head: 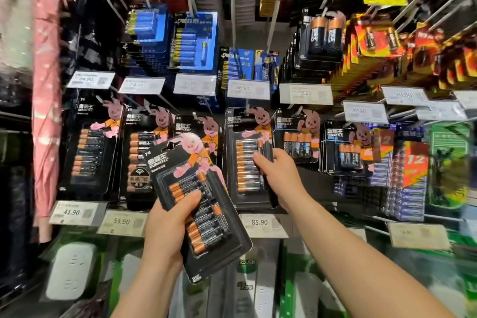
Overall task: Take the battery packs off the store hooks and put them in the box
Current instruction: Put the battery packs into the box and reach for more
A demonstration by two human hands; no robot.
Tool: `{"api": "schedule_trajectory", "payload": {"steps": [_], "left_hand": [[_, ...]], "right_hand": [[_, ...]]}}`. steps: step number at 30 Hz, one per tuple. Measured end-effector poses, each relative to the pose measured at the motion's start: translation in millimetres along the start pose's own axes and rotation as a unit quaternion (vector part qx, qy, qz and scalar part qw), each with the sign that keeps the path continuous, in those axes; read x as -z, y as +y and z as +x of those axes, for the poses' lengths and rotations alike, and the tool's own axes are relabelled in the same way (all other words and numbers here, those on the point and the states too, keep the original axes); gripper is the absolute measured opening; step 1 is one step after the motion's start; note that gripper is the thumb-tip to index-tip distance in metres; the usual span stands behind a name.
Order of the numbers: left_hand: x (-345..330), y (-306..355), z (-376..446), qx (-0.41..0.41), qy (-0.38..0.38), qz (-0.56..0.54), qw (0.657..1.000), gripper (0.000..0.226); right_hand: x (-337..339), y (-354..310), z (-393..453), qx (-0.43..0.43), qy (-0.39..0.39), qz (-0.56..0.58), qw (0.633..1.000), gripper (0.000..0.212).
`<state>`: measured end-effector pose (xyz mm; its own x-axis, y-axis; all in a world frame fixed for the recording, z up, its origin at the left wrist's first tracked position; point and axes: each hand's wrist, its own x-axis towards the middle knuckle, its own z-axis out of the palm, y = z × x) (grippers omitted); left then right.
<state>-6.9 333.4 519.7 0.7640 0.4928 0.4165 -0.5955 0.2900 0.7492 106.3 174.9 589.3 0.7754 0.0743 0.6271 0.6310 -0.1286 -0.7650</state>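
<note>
My left hand (167,224) grips a black battery pack (198,204) with a pink rabbit on it, held tilted in front of the display, thumb across its blister. My right hand (278,175) grips the right edge of another black pack (247,157) that still hangs on its hook in the middle row. More packs of the same brand hang to the left (90,147) and to the right (296,137). No box is in view.
Blue battery packs (193,41) and orange packs (379,39) hang on the upper hooks. Price tags (260,223) jut out on the hook ends. A pink folded item (46,85) stands at the left. White power strips (72,271) lie on the lower shelf.
</note>
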Motion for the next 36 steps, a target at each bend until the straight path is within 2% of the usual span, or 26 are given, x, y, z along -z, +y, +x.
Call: {"api": "schedule_trajectory", "payload": {"steps": [4,7,10,14,17,20,29,36], "left_hand": [[-4,-4,4,0.009,-0.003,-0.01,1.0,0.025],[-7,-7,8,0.008,0.0,-0.023,1.0,0.026],[-13,-10,13,0.0,0.007,-0.04,0.999,0.027],[-21,-16,18,-0.009,0.01,-0.047,0.999,0.028],[-23,-21,20,-0.002,0.003,-0.058,0.998,0.03],[-23,-25,22,-0.003,0.0,-0.071,0.997,0.033],[-15,-29,27,-0.01,-0.003,-0.055,0.998,0.031],[-13,-31,28,-0.012,-0.01,-0.017,1.0,0.027]], "right_hand": [[11,1,-13,-0.025,0.048,-0.02,0.998,0.033],[16,1,-42,0.038,0.096,-0.052,0.993,0.026],[10,2,-69,0.063,0.033,-0.046,0.996,0.017],[-5,-4,-80,0.072,-0.064,-0.056,0.994,0.032],[-11,-11,-76,0.078,-0.101,-0.094,0.987,0.039],[-11,-12,-70,0.062,-0.102,-0.112,0.986,0.04],[-23,-6,-63,0.042,-0.114,-0.144,0.982,0.018],[-22,1,-64,0.041,-0.063,-0.12,0.99,0.014]]}}
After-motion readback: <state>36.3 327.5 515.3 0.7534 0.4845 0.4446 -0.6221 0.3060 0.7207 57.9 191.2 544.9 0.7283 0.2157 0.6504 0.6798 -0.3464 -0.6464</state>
